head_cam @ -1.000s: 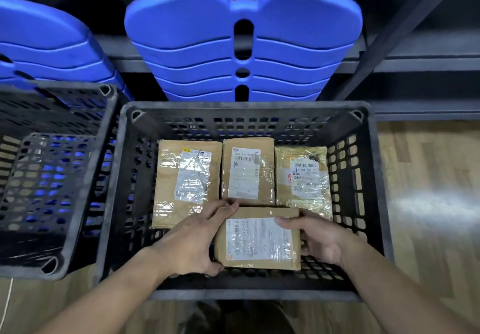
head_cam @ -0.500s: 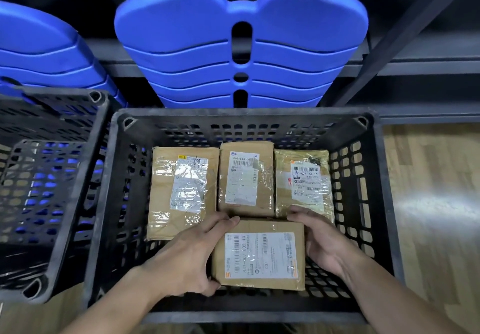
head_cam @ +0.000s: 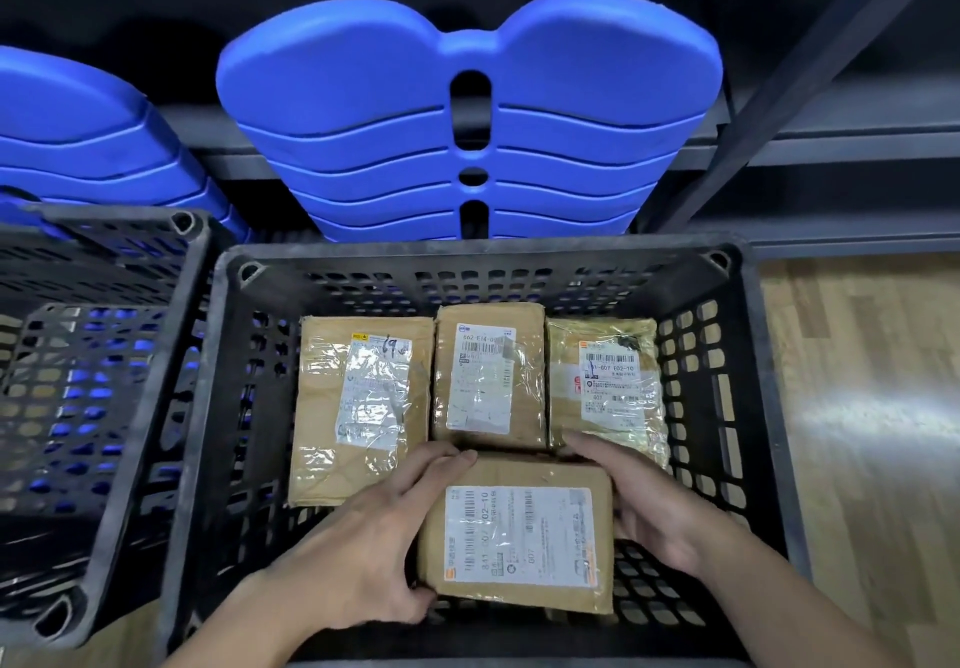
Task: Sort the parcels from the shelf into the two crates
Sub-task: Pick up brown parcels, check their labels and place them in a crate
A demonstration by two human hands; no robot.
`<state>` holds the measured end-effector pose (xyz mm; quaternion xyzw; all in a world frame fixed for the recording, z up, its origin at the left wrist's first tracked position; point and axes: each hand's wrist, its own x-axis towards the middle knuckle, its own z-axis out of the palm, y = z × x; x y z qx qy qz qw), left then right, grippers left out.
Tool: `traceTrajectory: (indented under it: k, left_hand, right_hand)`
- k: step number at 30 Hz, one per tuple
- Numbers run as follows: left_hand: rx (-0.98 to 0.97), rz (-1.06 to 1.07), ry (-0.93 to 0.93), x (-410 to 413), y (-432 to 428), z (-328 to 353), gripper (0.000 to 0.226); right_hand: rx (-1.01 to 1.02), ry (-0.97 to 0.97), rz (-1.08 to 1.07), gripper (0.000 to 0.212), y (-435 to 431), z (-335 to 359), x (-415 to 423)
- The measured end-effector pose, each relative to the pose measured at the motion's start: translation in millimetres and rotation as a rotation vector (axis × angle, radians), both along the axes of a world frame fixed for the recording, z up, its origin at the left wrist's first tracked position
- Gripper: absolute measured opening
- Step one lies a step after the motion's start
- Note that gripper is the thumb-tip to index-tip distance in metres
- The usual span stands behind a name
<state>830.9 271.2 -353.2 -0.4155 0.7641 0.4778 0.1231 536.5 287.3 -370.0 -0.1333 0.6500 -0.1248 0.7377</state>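
Black perforated plastic: left crate [head_cam: 132, 449] at frame left, no parcels seen in the visible part. Behind it, a stack of blue moulded panels [head_cam: 78, 137]. A 2nd, taller blue stack [head_cam: 363, 111] stands behind the right crate [head_cam: 467, 251], which sits just beside the left crate.

Inside the right crate, 3 brown taped parcels lie flat in a row along the far wall, labels up: left parcel [head_cam: 358, 407], the largest; middle parcel [head_cam: 488, 381]; right parcel [head_cam: 608, 386], in glossy wrap. Each touches its neighbour.

Front parcel [head_cam: 519, 532] is in the near half of the same crate, label up, its far edge against the middle parcel. Cannot tell whether it rests on the crate bottom.

Left hand [head_cam: 363, 548] grips its left edge, fingers over the far corner, thumb at the near corner. Right hand [head_cam: 649, 506] holds the right edge, fingers wrapped along that side.

Grey shelf beam [head_cam: 857, 142] behind; wood-grain floor [head_cam: 857, 407] at right.
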Motion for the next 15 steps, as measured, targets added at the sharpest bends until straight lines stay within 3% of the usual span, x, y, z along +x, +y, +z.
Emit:
traceTrajectory:
  k: [4,6,8,9,11,13,15]
  left_hand:
    - [-0.121,0.011,0.101,-6,-22,16,0.123]
    - [-0.271,0.189,0.207,-15,-36,11,0.115]
    - [-0.410,0.472,0.279,-32,-44,1,0.089]
    - [-0.368,0.606,0.280,-45,-46,-3,0.078]
    - [-0.057,0.658,0.293,-72,-46,-11,0.072]
    - [0.162,0.437,0.338,-96,-39,-20,0.100]
    - [0.159,0.308,0.342,-116,-38,-27,0.128]
  right_hand:
    - [-0.130,-0.094,0.006,0.075,-4,17,-17]
    - [-0.187,-0.030,-0.149,0.071,-4,17,-18]
    - [-0.220,0.002,-0.388,0.065,0,16,-11]
    - [-0.236,0.004,-0.515,0.062,4,15,-6]
    - [-0.257,0.053,-0.711,0.054,11,12,5]
    - [-0.274,0.147,-0.777,0.044,18,10,11]
    - [-0.305,0.287,-0.673,0.034,20,7,12]
